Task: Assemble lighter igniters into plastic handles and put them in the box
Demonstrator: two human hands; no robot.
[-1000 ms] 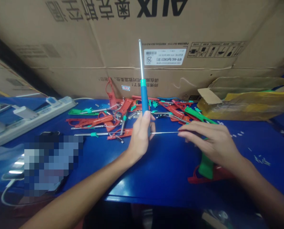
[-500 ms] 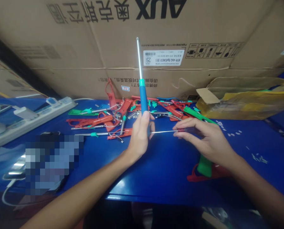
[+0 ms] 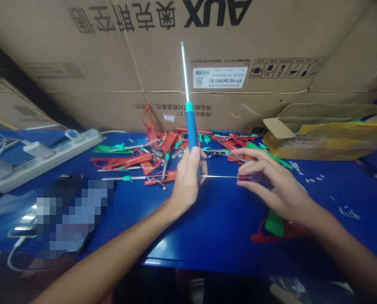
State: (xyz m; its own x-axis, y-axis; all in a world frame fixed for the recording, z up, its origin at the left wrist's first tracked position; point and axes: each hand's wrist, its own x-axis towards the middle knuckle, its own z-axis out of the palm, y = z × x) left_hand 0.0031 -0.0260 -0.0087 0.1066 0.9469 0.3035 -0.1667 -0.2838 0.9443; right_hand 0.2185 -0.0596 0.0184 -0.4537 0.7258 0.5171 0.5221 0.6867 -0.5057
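Observation:
My left hand [image 3: 187, 179] is closed around the handle of a blue long-necked lighter [image 3: 191, 126], held upright. A green collar joins its blue body to a bare metal tube that points up. In my right hand [image 3: 277, 181] is a screwdriver [image 3: 244, 177] with a dark red, see-through handle, gripped between thumb and fingers. Its thin shaft runs level to the left and meets the lighter's handle by my left fingers, which hide the tip. Below my right wrist lie a green casing piece [image 3: 274, 223] and a red casing [image 3: 260, 234] on the blue table.
Behind my hands is a pile of red casings [image 3: 138, 160], metal tubes and wires. A power strip [image 3: 46, 158] and a charging phone [image 3: 25, 221] are at left. An open carton [image 3: 327, 143] stands at right near small white bits [image 3: 315, 179]. A large cardboard box [image 3: 128, 63] backs the table.
The view has shifted slightly, so the table things appear a little farther right. My right hand and screwdriver have moved slightly right. Both grips stay the same.

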